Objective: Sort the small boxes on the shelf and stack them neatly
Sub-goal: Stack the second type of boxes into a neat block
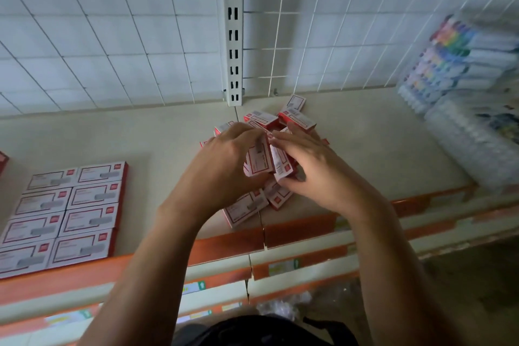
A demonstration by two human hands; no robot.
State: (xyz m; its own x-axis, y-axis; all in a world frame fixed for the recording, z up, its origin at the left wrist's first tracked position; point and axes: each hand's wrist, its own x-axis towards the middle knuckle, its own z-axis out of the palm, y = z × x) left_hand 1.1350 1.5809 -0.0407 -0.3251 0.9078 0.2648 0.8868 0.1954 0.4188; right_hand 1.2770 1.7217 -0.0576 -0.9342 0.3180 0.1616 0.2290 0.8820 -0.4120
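Gathering from the jumbled pile point(292, 118) on the shelf point(365, 146): gripping one small box point(259, 159) in curled left hand point(222, 166), pinching a second box point(281, 167) in right hand point(317, 171). Next, likely: aligning both, joining neat block point(67, 213) leftward.

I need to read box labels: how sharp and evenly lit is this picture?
Head view: wide-angle bends the wire grid; marker packs at right are blurred; arranged boxes at left are sharper, print unreadable; left hand and right hand shadow the held boxes and loose pile; dim, no glare.
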